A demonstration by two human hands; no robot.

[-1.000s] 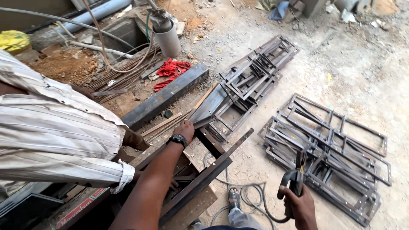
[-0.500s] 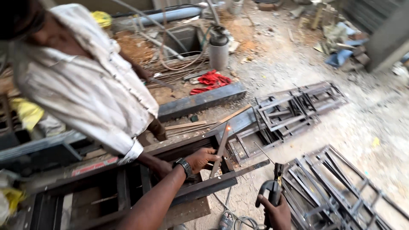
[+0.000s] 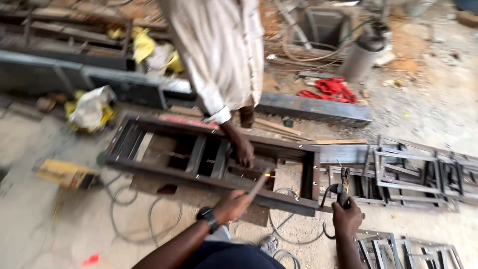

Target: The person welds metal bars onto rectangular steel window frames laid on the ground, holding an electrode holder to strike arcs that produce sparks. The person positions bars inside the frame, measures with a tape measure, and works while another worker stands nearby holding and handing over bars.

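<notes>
Steel frame [image 3: 209,154] now sits square on the floor below us, our left hand [image 3: 231,205] closed on a thin stick, right hand [image 3: 347,219] gripping the welding holder [image 3: 343,192], and a co-worker's hand [image 3: 244,152] has landed on the frame's middle.

Left forearm enters from the lower edge and angles up and to the right, bare to the wrist, which carries a black wristwatch [image 3: 207,217]. The left hand [image 3: 232,205] is curled into a closed grip, knuckles upward. The right forearm rises almost vertically at the lower right. The right hand [image 3: 346,219] is closed in a fist, back of the hand toward the camera. The two hands are apart.
</notes>
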